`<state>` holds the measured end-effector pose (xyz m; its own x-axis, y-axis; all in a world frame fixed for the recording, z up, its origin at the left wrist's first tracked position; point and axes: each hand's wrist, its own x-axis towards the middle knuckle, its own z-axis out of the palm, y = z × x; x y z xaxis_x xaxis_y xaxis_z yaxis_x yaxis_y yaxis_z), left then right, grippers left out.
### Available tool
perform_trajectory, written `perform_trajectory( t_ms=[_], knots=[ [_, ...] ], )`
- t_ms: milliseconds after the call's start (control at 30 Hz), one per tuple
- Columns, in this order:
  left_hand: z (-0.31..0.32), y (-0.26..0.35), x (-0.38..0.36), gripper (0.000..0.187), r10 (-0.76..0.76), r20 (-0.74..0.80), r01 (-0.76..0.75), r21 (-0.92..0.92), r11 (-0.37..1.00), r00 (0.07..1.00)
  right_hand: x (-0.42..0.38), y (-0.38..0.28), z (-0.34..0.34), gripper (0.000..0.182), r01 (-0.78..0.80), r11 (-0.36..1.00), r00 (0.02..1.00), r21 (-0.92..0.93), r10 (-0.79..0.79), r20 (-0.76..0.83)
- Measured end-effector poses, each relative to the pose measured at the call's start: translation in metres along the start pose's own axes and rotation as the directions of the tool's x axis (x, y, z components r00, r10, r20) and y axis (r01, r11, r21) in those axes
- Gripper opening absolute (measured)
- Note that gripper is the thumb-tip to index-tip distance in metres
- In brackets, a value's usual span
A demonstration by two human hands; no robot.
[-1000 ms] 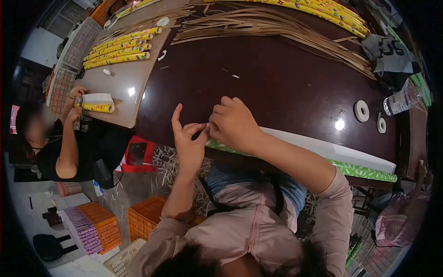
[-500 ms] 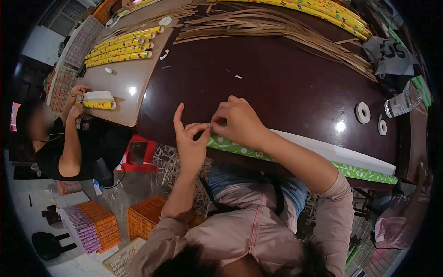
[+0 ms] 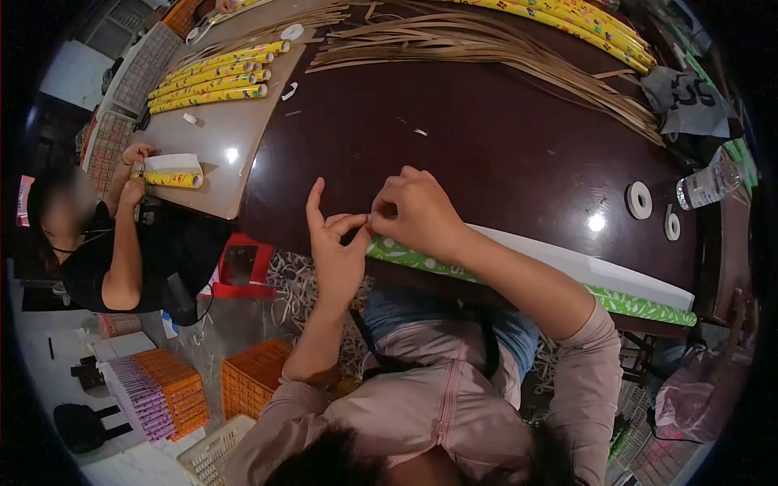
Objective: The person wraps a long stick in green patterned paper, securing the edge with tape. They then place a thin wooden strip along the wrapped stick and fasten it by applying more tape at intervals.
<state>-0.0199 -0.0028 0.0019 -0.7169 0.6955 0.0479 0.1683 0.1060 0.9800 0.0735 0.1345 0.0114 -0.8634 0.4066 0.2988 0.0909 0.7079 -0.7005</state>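
Observation:
A green patterned paper roll (image 3: 640,304) with a white sheet edge (image 3: 567,263) lies along the near side of the dark table. At its left end my left hand (image 3: 336,247) pinches with thumb and a finger while its index finger points up. My right hand (image 3: 417,212) is closed in a pinch, its fingertips meeting those of my left hand. Whatever lies between the fingertips is too small to name. My right forearm crosses above the roll and hides part of it.
Two white tape rolls (image 3: 639,200) and a clear bottle (image 3: 707,185) stand at the right. Brown strips (image 3: 454,44) and yellow rolls (image 3: 559,28) lie at the far side. A co-worker (image 3: 121,243) at the left holds a yellow roll (image 3: 173,178). Orange baskets (image 3: 255,377) are on the floor.
My two hands stay pinched together at the roll's left end, almost unmoved. The view has shifted very slightly.

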Motion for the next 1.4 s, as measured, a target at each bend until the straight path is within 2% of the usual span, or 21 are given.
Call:
perform_trajectory(
  t_ms=[233,300,433,500,600,667,733,833,900,1067,1400],
  knots=[
    [0.0,0.003,0.0,0.087,-0.003,0.008,0.003,0.026,1.0,1.0,0.002,0.005,-0.001,0.012,-0.062,0.989,0.998,0.135,0.059,0.021],
    [0.0,0.004,0.0,0.086,-0.011,0.007,0.011,0.016,1.0,1.0,0.004,0.006,-0.002,0.019,-0.094,0.983,0.994,0.159,0.083,0.072],
    [0.0,0.005,0.0,0.084,-0.026,0.012,0.026,-0.002,1.0,1.0,0.001,0.008,-0.006,0.019,-0.071,0.988,0.996,0.136,0.063,0.059],
    [0.0,0.006,0.001,0.083,-0.041,0.007,0.041,-0.018,0.999,0.999,-0.001,0.008,-0.012,0.02,-0.07,0.98,0.995,0.185,0.056,0.078],
    [0.001,0.009,0.003,0.082,-0.053,-0.009,0.053,-0.001,0.999,0.999,0.0,0.009,-0.014,0.02,-0.094,0.98,0.989,0.176,0.072,0.127],
    [0.003,0.013,0.003,0.082,-0.025,-0.006,0.025,0.098,0.995,1.0,0.0,0.008,-0.014,0.02,-0.098,0.98,0.989,0.175,0.077,0.123],
    [0.005,0.012,0.003,0.082,-0.031,-0.017,0.032,0.103,0.994,0.999,0.0,0.008,-0.014,0.021,-0.104,0.979,0.99,0.174,0.084,0.117],
    [0.005,0.006,0.004,0.082,-0.024,-0.023,0.025,0.083,0.996,0.999,-0.001,0.008,-0.014,0.017,-0.017,0.998,0.995,0.065,0.011,0.098],
    [0.004,0.004,0.004,0.082,-0.013,-0.021,0.014,0.059,0.998,1.0,-0.003,0.006,-0.012,0.013,0.101,0.992,0.994,-0.081,-0.098,0.039],
    [0.003,0.005,0.002,0.085,-0.026,-0.003,0.026,-0.004,1.0,1.0,-0.002,0.008,-0.008,0.009,0.204,0.968,0.977,-0.144,-0.21,-0.023],
    [0.004,0.005,0.001,0.086,0.01,-0.016,-0.009,0.045,0.999,1.0,0.002,0.004,-0.001,0.007,0.407,0.857,0.894,-0.318,-0.445,-0.056]
  ],
)
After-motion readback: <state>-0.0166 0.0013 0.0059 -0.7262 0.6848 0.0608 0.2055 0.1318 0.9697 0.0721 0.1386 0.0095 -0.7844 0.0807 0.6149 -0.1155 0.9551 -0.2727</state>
